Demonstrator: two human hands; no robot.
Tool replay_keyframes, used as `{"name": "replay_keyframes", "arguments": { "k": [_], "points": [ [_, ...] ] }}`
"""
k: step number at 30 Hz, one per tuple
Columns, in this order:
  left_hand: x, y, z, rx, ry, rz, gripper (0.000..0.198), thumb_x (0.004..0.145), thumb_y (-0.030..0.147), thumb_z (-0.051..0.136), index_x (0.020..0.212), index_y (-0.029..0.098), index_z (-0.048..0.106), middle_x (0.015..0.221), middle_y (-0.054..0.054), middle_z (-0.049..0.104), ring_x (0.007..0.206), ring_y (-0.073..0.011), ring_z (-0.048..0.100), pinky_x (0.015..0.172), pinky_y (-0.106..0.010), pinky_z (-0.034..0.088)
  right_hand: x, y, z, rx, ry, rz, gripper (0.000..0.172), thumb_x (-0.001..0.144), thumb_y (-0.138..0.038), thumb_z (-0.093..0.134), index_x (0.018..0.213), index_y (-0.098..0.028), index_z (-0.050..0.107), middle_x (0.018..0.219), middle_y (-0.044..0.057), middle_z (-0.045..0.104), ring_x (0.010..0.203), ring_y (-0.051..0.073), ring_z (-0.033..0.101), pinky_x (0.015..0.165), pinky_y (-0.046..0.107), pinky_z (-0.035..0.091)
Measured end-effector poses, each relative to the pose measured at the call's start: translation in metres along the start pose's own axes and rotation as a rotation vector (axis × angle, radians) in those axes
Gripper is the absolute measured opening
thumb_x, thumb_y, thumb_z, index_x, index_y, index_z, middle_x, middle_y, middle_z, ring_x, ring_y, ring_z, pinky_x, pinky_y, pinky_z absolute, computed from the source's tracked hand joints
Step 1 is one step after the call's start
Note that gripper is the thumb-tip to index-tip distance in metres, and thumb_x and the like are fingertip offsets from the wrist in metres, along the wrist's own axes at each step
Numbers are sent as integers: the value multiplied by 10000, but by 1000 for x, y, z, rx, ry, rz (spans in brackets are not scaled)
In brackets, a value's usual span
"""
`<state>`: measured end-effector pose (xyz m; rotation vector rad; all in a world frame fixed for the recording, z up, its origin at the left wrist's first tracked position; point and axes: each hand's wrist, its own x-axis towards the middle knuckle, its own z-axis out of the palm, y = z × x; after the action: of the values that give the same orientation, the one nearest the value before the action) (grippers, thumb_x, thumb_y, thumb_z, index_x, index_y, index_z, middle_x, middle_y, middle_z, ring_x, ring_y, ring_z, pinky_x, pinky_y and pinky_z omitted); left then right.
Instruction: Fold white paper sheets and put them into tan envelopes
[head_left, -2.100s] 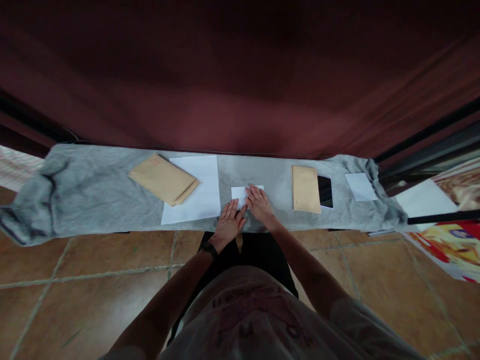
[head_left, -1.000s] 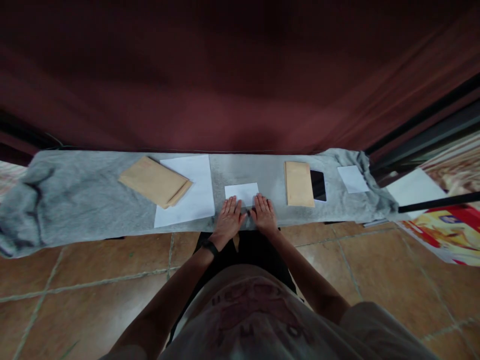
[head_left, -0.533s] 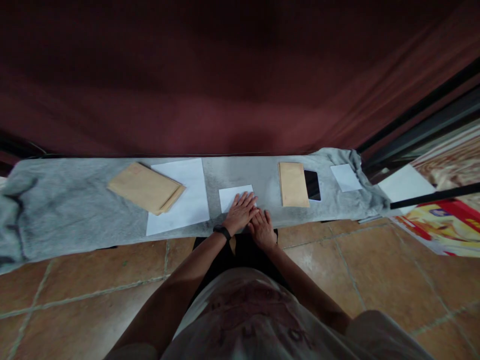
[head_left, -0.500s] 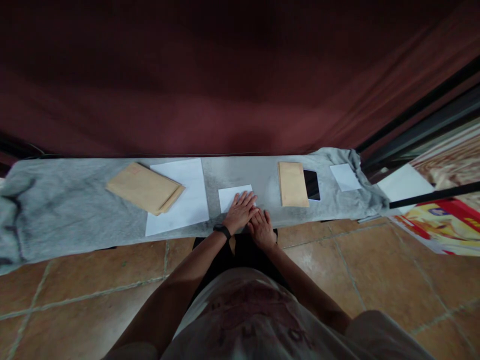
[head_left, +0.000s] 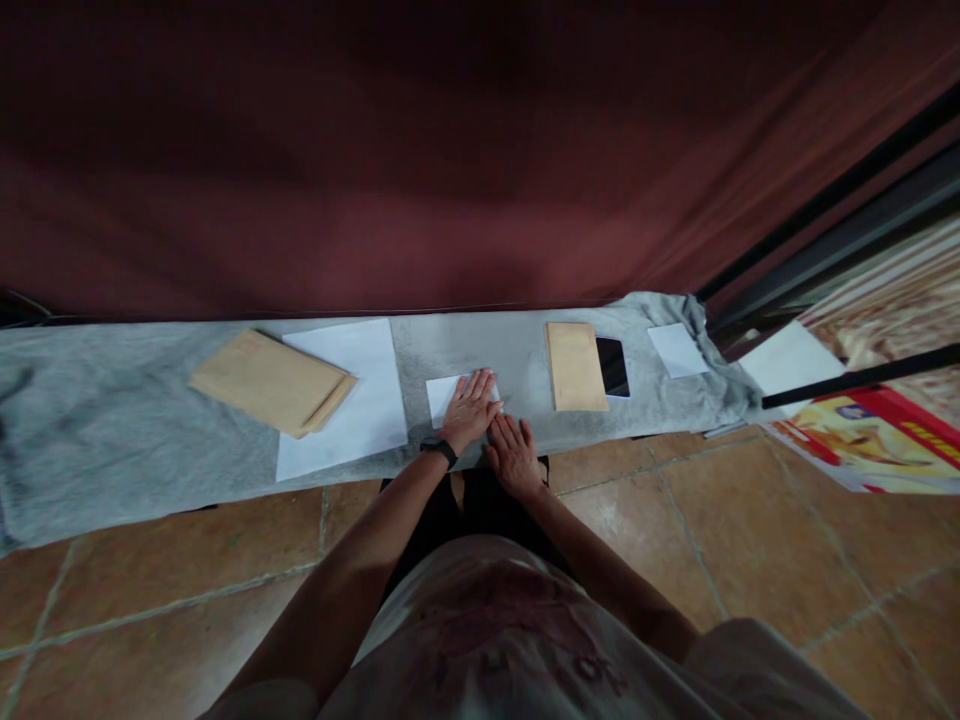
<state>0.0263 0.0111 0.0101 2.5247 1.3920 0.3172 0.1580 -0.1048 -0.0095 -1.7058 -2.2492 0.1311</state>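
A small white piece of paper [head_left: 440,402] lies on the grey cloth-covered surface [head_left: 480,340] in front of me. My left hand [head_left: 470,410], with a dark band at its wrist, rests flat over the paper's right part, fingers stretched out. Just right of it, my right hand [head_left: 514,455] lies flat near the front edge, its fingertips by the paper's lower right corner. Whether those fingertips touch the paper I cannot tell. Neither hand grips anything.
Brown envelopes [head_left: 262,380] overlap larger white sheets [head_left: 379,390] on the left. On the right lie another brown envelope stack [head_left: 576,370], a dark-screened phone [head_left: 613,368] partly beneath it, and a white paper [head_left: 677,350]. A colourful box [head_left: 870,440] stands beyond the right end.
My left hand has shifted slightly up the paper, away from the right hand's fingers. The whole view has turned a little, so the things on the surface appear farther left.
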Motion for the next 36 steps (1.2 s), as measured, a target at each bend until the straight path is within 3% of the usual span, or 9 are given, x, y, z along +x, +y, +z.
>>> {"name": "replay_keyframes", "arguments": {
  "k": [4, 10, 16, 25, 29, 36],
  "points": [
    [-21, 2, 0, 27, -8, 50, 576, 1055, 396, 319, 1581, 168, 374, 1676, -95, 322, 1587, -263, 170, 1291, -540, 105, -2, 1, 4, 14, 9, 9, 501, 1064, -328, 437, 1506, -95, 474, 1547, 161, 518, 1501, 286, 363, 1261, 536, 181],
    [-56, 2, 2, 44, -41, 94, 592, 1052, 448, 356, 1595, 214, 357, 1681, -42, 313, 1586, -257, 175, 1299, -514, 110, -3, 2, 6, 9, 14, -19, 519, 1062, -297, 419, 1556, -136, 408, 1619, 129, 426, 1530, 280, 307, 1260, 552, 171],
    [-73, 0, -1, 75, -51, 105, 626, 1049, 471, 363, 1606, 190, 325, 1676, -72, 315, 1583, -235, 191, 1302, -485, 114, -3, 1, 1, 0, 6, -4, 566, 1061, -285, 409, 1598, -126, 326, 1603, 142, 448, 1534, 265, 307, 1270, 535, 153],
    [-92, -7, -10, 72, -31, 61, 658, 1047, 496, 358, 1596, 135, 336, 1667, -130, 317, 1573, -238, 224, 1299, -468, 151, 4, 4, -6, 15, -2, -12, 501, 1086, -323, 364, 1539, -123, 437, 1602, 145, 447, 1495, 270, 382, 1251, 519, 212],
    [-101, -13, -11, 37, -7, -18, 674, 1028, 492, 402, 1586, 116, 357, 1660, -154, 325, 1573, -266, 222, 1292, -481, 179, 13, 7, -5, 15, 12, 29, 500, 1078, -316, 384, 1540, -135, 447, 1589, 156, 462, 1475, 285, 415, 1234, 527, 246],
    [-104, -23, -8, -215, 175, -349, 578, 977, 314, 476, 1509, 89, 454, 1631, -195, 378, 1521, -308, 353, 1236, -481, 338, 15, 5, 2, 14, 62, 62, 524, 1069, -330, 402, 1545, -114, 439, 1582, 171, 466, 1462, 310, 431, 1231, 540, 242]
  ]
}}
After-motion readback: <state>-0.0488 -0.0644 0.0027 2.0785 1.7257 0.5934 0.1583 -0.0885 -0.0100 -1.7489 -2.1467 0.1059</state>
